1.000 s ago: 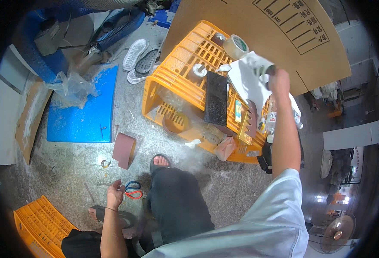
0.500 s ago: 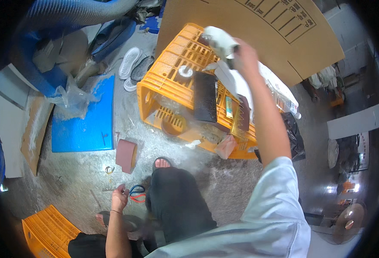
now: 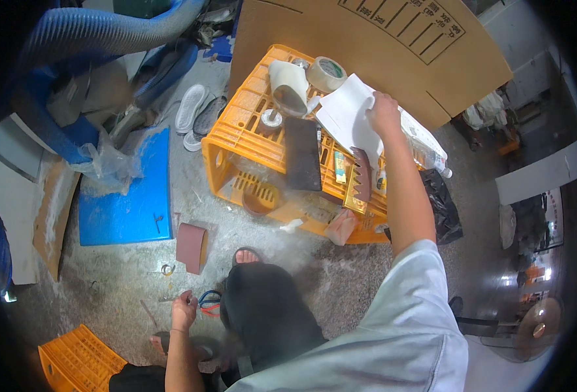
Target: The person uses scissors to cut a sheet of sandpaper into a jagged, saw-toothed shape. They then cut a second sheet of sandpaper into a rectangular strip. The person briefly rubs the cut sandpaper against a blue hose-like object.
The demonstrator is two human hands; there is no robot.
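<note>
My right hand [image 3: 385, 116] reaches over an overturned yellow plastic crate [image 3: 244, 108], its fingers closed on the edge of some white paper [image 3: 348, 112]. To the left of that paper lie a white roll with a hollow end [image 3: 288, 83] and a roll of clear tape [image 3: 327, 73]. Nearer me on the crate are a black flat block [image 3: 303, 153] and a brown strip with a toothed edge [image 3: 362, 175]. Low over the floor, my left hand [image 3: 184, 312] has its fingers curled together; anything inside is too small to make out. Beside it lie scissors with blue and red handles [image 3: 210, 302].
A brown sanding belt [image 3: 191, 247] and a blue board [image 3: 125, 202] lie on the floor to the left. Another yellow crate [image 3: 79, 359] stands at lower left. Behind the big crate leans a cardboard sheet [image 3: 367, 46]; a black plastic bag [image 3: 442, 206] sits right of it.
The white roll that my right hand held is now set down on the crate. That hand has moved down and right onto the white paper. My left hand stays near the scissors.
</note>
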